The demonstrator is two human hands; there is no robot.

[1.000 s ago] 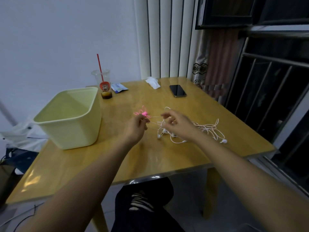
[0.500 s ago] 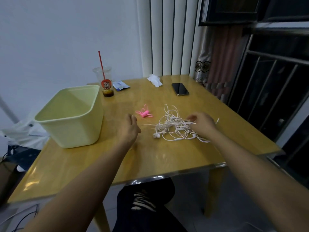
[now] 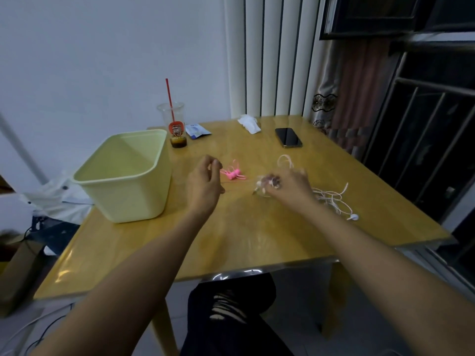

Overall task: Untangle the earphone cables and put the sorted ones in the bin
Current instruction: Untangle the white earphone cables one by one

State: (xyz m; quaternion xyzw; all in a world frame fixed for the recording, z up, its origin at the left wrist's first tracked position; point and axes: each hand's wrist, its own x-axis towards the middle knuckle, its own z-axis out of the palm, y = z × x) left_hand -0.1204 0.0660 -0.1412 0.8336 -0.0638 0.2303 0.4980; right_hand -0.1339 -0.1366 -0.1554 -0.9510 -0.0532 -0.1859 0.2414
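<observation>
Right hand [image 3: 290, 187] fingers, blurred, grip white earphone cables [image 3: 331, 199] trailing toward tabletop's right edge. Left hand [image 3: 204, 182] fingers pinched beside pink earphones [image 3: 232, 173]; cannot tell whether holding anything.

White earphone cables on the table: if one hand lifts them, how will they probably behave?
Probably floppy: the white earphone cables lie in loose curves, so they should sag and trail. Likely very light, since the strands are thin. Because they cross each other, the tangle may rise as one clump, with the earbud dangling.
</observation>
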